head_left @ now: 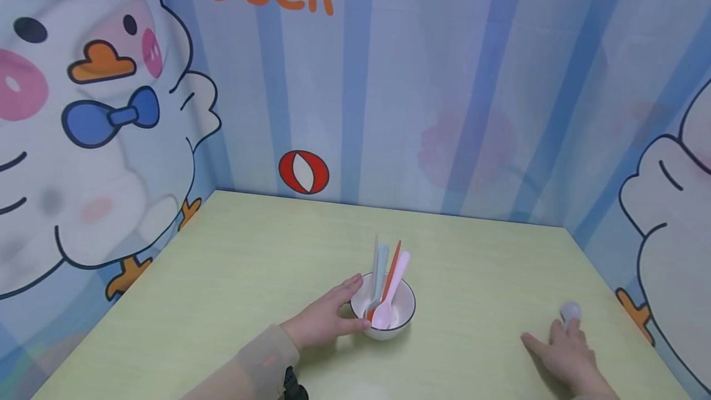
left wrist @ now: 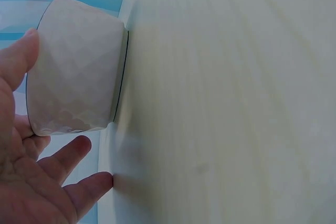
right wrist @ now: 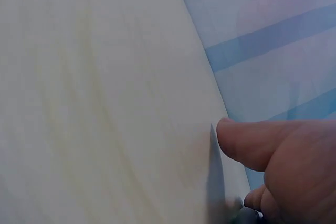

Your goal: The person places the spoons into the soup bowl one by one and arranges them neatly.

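Note:
A small white bowl [head_left: 405, 308] with a dark rim stands upright on the table, tipped very little if at all. My left hand [head_left: 324, 318] holds it from the left, thumb and fingers spread along its rim. The left wrist view shows the bowl's faceted outer wall [left wrist: 79, 72] between the digits. Inside lean a pink spoon [head_left: 398, 275], an orange utensil [head_left: 392, 269], a grey-blue one [head_left: 381, 267] and a thin pale one [head_left: 376, 253]. Far to the right, my right hand [head_left: 569, 354] reaches over a pale lilac spoon [head_left: 571, 310], fingers touching it, thumb stretched away. Its handle is hidden.
The pale yellow table [head_left: 266, 245] runs back to a blue striped curtain [head_left: 383, 110] with duck prints. Another curtain panel [head_left: 655, 159] rises along the table's right edge, close beyond my right hand. A dark watch-like band [head_left: 294, 386] shows near my left sleeve.

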`<control>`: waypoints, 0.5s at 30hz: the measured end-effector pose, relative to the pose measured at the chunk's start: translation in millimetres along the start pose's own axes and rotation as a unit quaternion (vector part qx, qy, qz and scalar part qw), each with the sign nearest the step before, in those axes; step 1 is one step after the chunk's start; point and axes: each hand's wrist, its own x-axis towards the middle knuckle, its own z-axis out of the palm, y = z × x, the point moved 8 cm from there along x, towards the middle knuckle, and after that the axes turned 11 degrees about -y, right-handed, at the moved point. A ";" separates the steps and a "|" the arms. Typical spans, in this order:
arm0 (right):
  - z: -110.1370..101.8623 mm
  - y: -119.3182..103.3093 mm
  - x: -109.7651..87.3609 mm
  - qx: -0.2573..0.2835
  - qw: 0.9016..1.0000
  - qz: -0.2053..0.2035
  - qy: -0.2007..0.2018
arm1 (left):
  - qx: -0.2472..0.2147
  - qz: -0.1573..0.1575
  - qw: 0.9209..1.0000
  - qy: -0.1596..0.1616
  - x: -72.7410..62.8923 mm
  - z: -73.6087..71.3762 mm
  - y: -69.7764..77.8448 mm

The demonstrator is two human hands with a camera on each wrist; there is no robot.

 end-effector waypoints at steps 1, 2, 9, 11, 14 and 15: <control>0.9 -1.4 0.5 0.002 1.000 -0.007 -0.003 | -0.002 0.000 1.000 0.000 0.0 -0.1 -0.1; 1.7 -3.2 0.9 0.001 1.000 -0.014 -0.005 | -0.003 -0.001 1.000 -0.001 0.2 0.0 -0.3; 7.7 -26.7 0.3 -0.044 0.997 -0.067 -0.001 | 0.000 0.004 1.000 0.002 1.6 0.0 -1.5; 10.5 -34.8 -0.3 -0.056 0.995 -0.084 0.000 | 0.001 0.005 1.000 0.003 1.8 0.1 -1.7; 14.5 -46.8 -0.9 -0.072 0.992 -0.104 0.006 | 0.003 0.006 1.000 0.003 2.0 0.3 -1.6; 16.1 -50.6 -0.6 -0.075 0.991 -0.110 0.006 | 0.003 0.006 1.000 0.004 2.1 0.4 -1.5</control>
